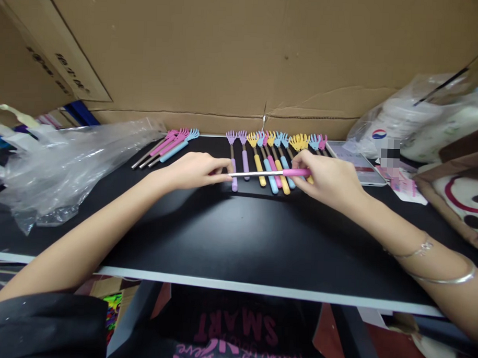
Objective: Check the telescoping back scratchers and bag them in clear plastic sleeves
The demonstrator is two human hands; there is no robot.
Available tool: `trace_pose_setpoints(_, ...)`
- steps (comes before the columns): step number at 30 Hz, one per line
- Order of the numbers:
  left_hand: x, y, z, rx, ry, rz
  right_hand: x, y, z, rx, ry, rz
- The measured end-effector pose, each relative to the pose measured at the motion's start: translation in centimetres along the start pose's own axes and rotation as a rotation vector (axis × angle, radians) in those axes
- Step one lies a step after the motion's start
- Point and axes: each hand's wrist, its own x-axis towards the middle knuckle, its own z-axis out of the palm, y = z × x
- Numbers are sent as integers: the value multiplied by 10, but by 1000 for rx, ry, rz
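A back scratcher [258,174] with a pink part and a bare metal rod is held level above the black table. The thumb and fingers of my left hand [198,171] pinch the rod's left end, hiding it. On the right, my right hand [325,177] closes round the pink part [292,172] and covers its far end. Behind and below the rod lies a row of several back scratchers with purple [245,163], yellow [259,169], blue and pink handles, claws pointing away from me. Left of these rest pink [167,145] and blue [174,151] claw pieces with metal rods.
A clear plastic bag [67,168] lies on the left of the black table [229,241]. At the right are a phone-like flat object [357,165], a bagged white cup [401,122] and a brown pouch with a cartoon face [458,197]. Cardboard [227,53] walls the back.
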Motion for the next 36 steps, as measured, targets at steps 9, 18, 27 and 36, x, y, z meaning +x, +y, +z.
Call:
trace_pose_setpoints(9,1,-19,-2,23,142,2,3,12,-2,-33,6,75)
trace_pose_setpoints(18,0,-17,7,236,436,73,0,18,5,-69,60,-4)
trace_pose_setpoints(27,1,-17,17,423,643,200,-1,24,14,-10,-3,-34)
trace_pose_setpoints(36,-6,-2,3,491,562,173,-4,11,15,38,-124,-85)
